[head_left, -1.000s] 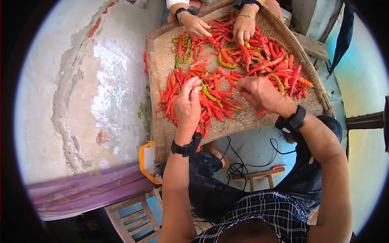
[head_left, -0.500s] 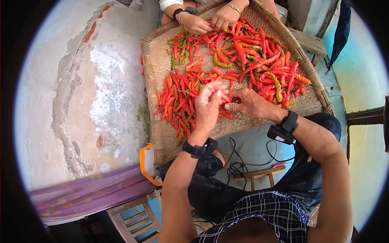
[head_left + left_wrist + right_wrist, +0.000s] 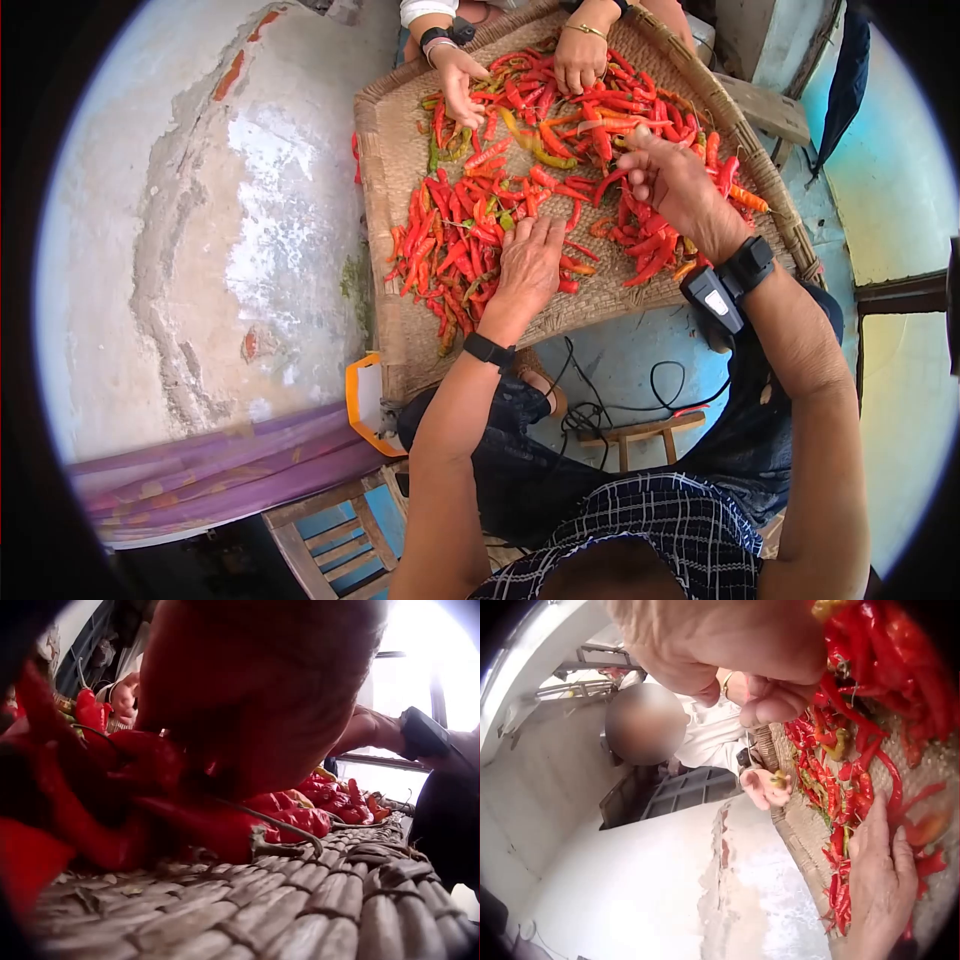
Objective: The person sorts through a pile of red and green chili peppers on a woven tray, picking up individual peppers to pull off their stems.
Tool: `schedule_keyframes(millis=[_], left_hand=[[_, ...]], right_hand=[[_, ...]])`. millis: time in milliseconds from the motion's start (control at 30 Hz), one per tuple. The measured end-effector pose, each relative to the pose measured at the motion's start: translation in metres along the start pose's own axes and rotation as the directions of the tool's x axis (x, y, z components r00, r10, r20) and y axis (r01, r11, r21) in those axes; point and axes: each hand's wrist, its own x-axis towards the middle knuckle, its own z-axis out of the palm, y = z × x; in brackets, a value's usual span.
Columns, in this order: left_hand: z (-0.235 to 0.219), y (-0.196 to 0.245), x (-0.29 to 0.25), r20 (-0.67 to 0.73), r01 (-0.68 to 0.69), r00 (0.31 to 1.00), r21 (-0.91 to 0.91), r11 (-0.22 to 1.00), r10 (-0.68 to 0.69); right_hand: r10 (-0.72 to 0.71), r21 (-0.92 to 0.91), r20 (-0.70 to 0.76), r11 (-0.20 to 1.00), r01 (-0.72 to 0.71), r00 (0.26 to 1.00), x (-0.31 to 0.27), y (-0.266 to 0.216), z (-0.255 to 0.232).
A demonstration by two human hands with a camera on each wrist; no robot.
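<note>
My left hand lies palm down on the near pile of red chili peppers, its fingers stretched forward. Close up in the left wrist view, that hand darkly overhangs several red peppers on the woven tray. Over the right-hand pile of chili peppers hangs my right hand, fingers loosely bent. No pepper shows between its fingertips in the right wrist view, where the hand fills the top. A curved green-yellow pepper lies among the red ones between the piles.
The peppers lie on a large woven tray with a raised rim. Across it, another person's hands work at the far pile. A peeling wall stands to the left; black cables and a small wooden stool are below.
Both my hands met over the near pile half a second ago, around a red pepper. Since then the right has moved up and right; the left has lowered onto the peppers. The other person's hands have parted.
</note>
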Motion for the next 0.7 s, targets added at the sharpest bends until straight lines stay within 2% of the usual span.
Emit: schedule_keyframes(millis=[33, 67, 133, 167, 200, 267, 300, 333, 367, 400, 433, 467, 500, 533, 600, 633, 700], left_hand=[[0.000, 0.000, 0.000, 0.019, -0.015, 1.000, 0.008, 1.000, 0.015], [0.001, 0.001, 0.000, 0.037, -0.029, 0.999, 0.014, 0.999, 0.029], [-0.002, 0.004, 0.001, 0.058, -0.015, 0.998, 0.030, 0.999, 0.013], [-0.005, 0.004, 0.002, 0.080, -0.003, 0.997, 0.051, 0.999, -0.001], [-0.008, 0.004, 0.002, 0.074, 0.001, 0.997, 0.051, 0.999, -0.005], [-0.013, 0.003, 0.002, 0.134, -0.002, 0.991, 0.077, 0.997, -0.008], [-0.014, 0.002, 0.002, 0.119, -0.001, 0.993, 0.075, 0.997, -0.008], [-0.015, 0.001, 0.001, 0.058, 0.021, 0.998, -0.012, 1.000, -0.020], [-0.016, 0.001, 0.001, -0.008, 0.034, 0.999, -0.101, 0.994, -0.035], [-0.021, 0.001, 0.003, -0.034, 0.030, 0.999, -0.107, 0.994, -0.034], [-0.028, 0.001, 0.004, -0.113, 0.052, 0.990, -0.239, 0.970, -0.081], [-0.032, 0.001, 0.007, -0.188, 0.054, 0.973, -0.369, 0.928, -0.131], [-0.034, 0.001, 0.010, -0.242, 0.061, 0.951, -0.456, 0.888, -0.190], [-0.038, 0.004, 0.012, -0.274, 0.041, 0.944, -0.460, 0.887, -0.186], [-0.049, 0.009, 0.014, -0.193, 0.117, 0.939, -0.599, 0.792, -0.285], [-0.051, 0.013, 0.012, -0.079, 0.199, 0.940, -0.664, 0.721, -0.332], [-0.054, 0.019, 0.008, -0.048, 0.183, 0.956, -0.672, 0.717, -0.290]], right_hand=[[-0.007, -0.097, 0.030, 0.995, 0.010, 1.000, -0.003, 0.005, 0.000], [-0.009, -0.100, 0.030, 0.995, 0.012, 1.000, -0.007, 0.009, 0.001], [0.029, -0.298, 0.164, 0.954, 0.021, 0.986, -0.015, 0.016, 0.008], [0.006, -0.403, 0.246, 0.910, 0.096, 0.969, -0.018, 0.015, 0.012], [0.006, -0.408, 0.250, 0.908, 0.099, 0.968, -0.019, 0.015, 0.013], [0.026, -0.567, 0.344, 0.803, 0.185, 0.939, -0.022, 0.012, 0.017], [0.016, -0.572, 0.330, 0.798, 0.187, 0.944, -0.023, 0.011, 0.018], [0.009, -0.583, 0.333, 0.788, 0.199, 0.943, -0.021, 0.016, 0.016], [-0.057, -0.593, 0.342, 0.761, 0.263, 0.938, -0.015, 0.023, 0.012], [-0.126, -0.602, 0.353, 0.728, 0.328, 0.927, -0.013, 0.023, 0.010], [-0.135, -0.633, 0.322, 0.706, 0.319, 0.937, -0.019, 0.018, 0.015], [-0.203, -0.610, 0.342, 0.695, 0.381, 0.918, -0.013, 0.028, 0.011], [-0.179, -0.630, 0.370, 0.673, 0.388, 0.912, -0.013, 0.031, 0.009], [-0.154, -0.649, 0.397, 0.650, 0.395, 0.905, -0.014, 0.031, 0.010], [-0.161, -0.646, 0.429, 0.633, 0.426, 0.889, -0.023, 0.033, 0.016], [-0.142, -0.633, 0.449, 0.646, 0.426, 0.882, -0.026, 0.036, 0.018], [-0.134, -0.639, 0.446, 0.645, 0.419, 0.885, -0.028, 0.040, 0.020]])
